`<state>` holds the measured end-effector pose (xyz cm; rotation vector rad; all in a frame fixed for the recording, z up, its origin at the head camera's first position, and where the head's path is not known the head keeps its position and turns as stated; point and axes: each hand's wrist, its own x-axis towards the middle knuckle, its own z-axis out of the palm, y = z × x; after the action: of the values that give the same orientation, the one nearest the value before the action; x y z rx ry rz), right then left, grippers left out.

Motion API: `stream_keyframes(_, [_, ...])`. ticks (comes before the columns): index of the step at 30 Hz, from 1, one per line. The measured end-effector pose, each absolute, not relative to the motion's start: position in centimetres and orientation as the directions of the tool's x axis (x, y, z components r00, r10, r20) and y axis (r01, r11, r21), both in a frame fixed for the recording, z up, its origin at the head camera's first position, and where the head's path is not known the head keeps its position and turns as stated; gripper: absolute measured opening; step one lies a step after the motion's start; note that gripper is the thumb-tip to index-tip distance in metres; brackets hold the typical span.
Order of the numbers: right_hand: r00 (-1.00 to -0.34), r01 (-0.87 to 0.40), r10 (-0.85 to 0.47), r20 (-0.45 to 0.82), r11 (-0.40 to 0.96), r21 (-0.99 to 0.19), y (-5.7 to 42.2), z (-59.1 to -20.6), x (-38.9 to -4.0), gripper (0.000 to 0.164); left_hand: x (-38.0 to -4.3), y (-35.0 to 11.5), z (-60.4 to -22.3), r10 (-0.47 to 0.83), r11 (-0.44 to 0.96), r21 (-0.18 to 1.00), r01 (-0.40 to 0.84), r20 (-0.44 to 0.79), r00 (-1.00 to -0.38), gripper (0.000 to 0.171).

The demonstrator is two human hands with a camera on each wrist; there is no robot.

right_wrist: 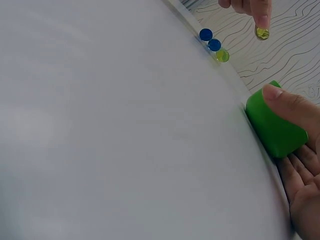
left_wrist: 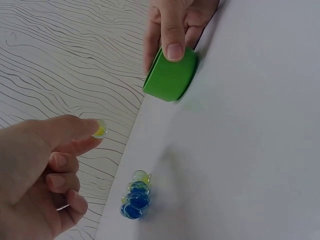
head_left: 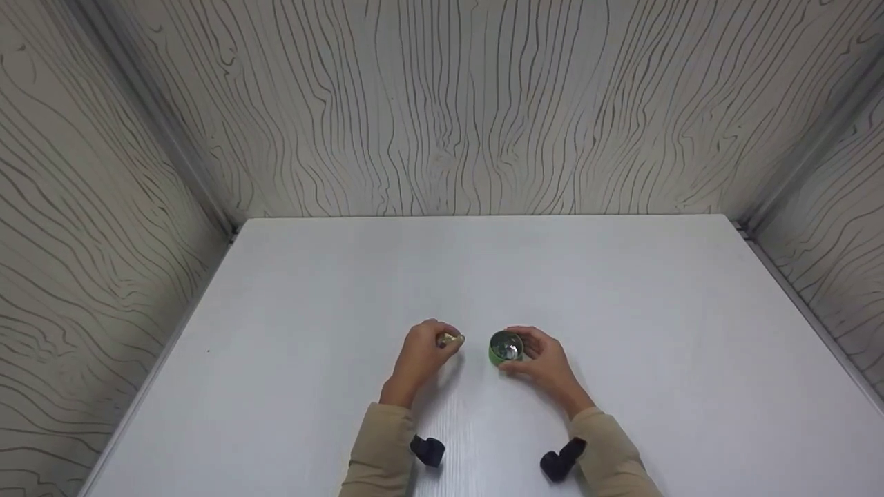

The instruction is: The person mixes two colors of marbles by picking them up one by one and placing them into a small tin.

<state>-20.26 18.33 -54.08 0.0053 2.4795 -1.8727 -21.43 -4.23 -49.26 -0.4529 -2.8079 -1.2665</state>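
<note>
Between thumb and forefinger my left hand (head_left: 423,353) pinches a clear marble with yellow inside (left_wrist: 101,130), held up off the table. Several blue and yellow glass marbles (left_wrist: 137,197) sit clustered on the table near that hand, and the head view mostly hides them behind its fingers. To the right, my right hand (head_left: 548,362) grips a small round green cup (right_wrist: 272,125), thumb on one side and fingers on the other. The cup stands on the table with its mouth up, and its dark, shiny inside shows from above; I cannot tell whether it contains anything.
A white table (head_left: 331,283) spreads under both hands. Wood-patterned panels (head_left: 442,110) rise behind it and at both sides. A black wrist camera (head_left: 429,452) juts from the left sleeve, another (head_left: 556,466) from the right sleeve.
</note>
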Motion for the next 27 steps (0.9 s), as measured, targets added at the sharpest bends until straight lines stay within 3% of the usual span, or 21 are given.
stream_keyframes(27, [-0.998, 0.034, -0.034, -0.044, 0.253, -0.967, 18.4, -53.8, -20.0, 0.065, -21.1, -2.3, -48.6, 0.286, 0.668, 0.683, 0.295, 0.131, -0.949, 0.014])
